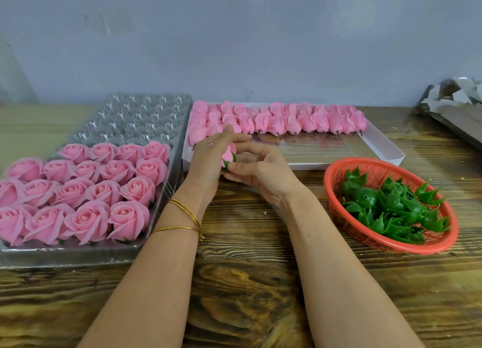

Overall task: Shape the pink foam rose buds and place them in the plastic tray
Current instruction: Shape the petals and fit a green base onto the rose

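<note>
Both hands meet above the table's middle around one pink foam rose bud point(230, 152) with a green calyx at its base. My left hand point(206, 162) curls round the bud from the left. From the right, my right hand point(257, 169) pinches its green base. The clear plastic tray point(146, 120) lies at the left. Several shaped pink roses point(86, 191) fill its near rows, and its far cups are bare. A white box point(378, 144) behind the hands holds several unshaped pink buds point(287, 119) in rows.
A red plastic basket point(391, 244) with several green calyx pieces point(396, 206) sits at the right. Grey cardboard scraps point(453, 105) lie at the far right. A grey wall stands close behind the wooden table point(247, 282).
</note>
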Action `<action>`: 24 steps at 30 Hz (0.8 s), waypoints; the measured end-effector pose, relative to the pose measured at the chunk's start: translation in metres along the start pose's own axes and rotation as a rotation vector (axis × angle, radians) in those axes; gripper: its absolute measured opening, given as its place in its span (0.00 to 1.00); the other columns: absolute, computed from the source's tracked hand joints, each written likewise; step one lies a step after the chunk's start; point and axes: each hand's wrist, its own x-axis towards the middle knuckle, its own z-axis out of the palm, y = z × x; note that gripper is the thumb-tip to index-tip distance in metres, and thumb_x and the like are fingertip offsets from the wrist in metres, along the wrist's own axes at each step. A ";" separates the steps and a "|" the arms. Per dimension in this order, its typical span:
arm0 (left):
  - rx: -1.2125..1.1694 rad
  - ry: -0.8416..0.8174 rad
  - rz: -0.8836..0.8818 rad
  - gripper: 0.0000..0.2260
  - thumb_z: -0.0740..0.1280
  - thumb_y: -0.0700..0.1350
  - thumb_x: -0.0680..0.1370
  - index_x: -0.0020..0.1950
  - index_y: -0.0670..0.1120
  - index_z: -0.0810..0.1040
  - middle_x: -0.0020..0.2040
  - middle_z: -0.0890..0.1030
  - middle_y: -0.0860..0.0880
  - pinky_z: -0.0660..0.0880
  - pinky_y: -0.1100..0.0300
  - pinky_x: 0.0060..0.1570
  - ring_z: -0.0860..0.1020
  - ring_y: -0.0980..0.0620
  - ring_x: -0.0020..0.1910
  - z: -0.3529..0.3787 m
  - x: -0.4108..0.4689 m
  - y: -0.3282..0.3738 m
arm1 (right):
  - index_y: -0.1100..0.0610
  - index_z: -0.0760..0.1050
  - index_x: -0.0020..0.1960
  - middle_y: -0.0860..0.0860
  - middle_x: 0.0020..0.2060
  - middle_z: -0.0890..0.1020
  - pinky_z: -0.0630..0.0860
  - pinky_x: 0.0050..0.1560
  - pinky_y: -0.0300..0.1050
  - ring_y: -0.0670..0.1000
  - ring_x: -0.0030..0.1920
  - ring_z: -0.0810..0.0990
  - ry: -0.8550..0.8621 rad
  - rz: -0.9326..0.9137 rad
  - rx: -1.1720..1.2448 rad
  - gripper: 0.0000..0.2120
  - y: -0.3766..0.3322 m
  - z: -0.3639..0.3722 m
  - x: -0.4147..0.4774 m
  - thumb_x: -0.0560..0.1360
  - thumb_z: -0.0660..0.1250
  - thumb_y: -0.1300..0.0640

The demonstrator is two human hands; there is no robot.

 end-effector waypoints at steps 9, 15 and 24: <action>0.044 -0.041 0.002 0.12 0.65 0.53 0.78 0.49 0.48 0.85 0.50 0.85 0.46 0.74 0.48 0.62 0.81 0.47 0.56 0.002 -0.005 0.003 | 0.59 0.78 0.43 0.54 0.36 0.82 0.83 0.47 0.45 0.51 0.37 0.84 0.005 0.043 -0.007 0.14 -0.001 -0.004 0.001 0.70 0.66 0.77; -0.044 0.034 0.041 0.22 0.77 0.55 0.64 0.56 0.52 0.81 0.62 0.80 0.45 0.75 0.49 0.57 0.74 0.43 0.65 0.005 -0.006 0.006 | 0.59 0.78 0.45 0.55 0.37 0.83 0.83 0.46 0.43 0.52 0.40 0.84 0.075 0.010 0.078 0.12 -0.002 -0.008 0.002 0.72 0.66 0.75; 0.042 -0.054 0.078 0.09 0.74 0.40 0.72 0.51 0.44 0.80 0.52 0.83 0.39 0.75 0.43 0.60 0.81 0.43 0.56 0.012 -0.009 -0.003 | 0.70 0.73 0.62 0.62 0.50 0.79 0.82 0.47 0.44 0.55 0.50 0.81 0.116 -0.033 0.159 0.18 -0.005 -0.007 0.002 0.72 0.62 0.76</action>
